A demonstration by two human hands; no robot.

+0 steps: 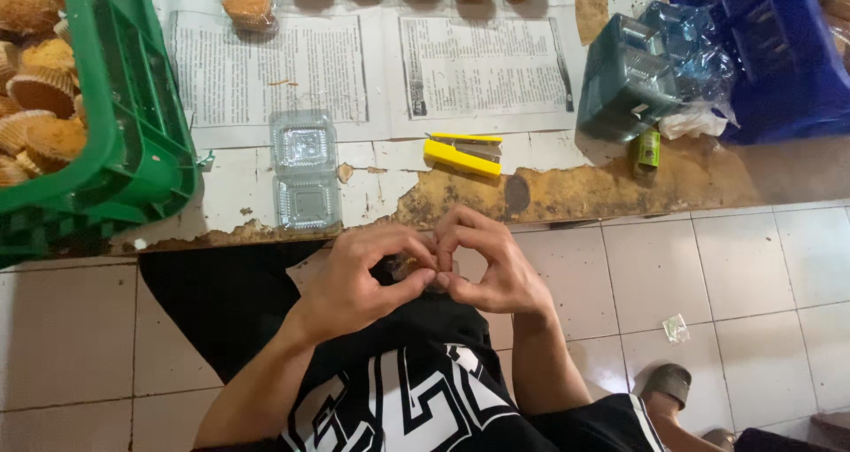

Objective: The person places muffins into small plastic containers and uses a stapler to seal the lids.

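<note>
Both of my hands meet in front of my chest, just below the table edge. My left hand (365,279) and my right hand (485,264) pinch a small brownish item (423,262) between their fingertips; it is mostly hidden, so I cannot tell what it is. An open clear plastic clamshell box (305,170) lies empty on the table just beyond my left hand. A yellow stapler (463,153) rests on the table beyond my right hand.
A green crate (133,124) of muffins in paper cups stands at the left. Packed muffins in clear boxes (249,6) line the far edge on newspaper sheets. A stack of clear boxes in plastic (630,78) and a blue crate (779,54) sit at the right. Tiled floor lies below.
</note>
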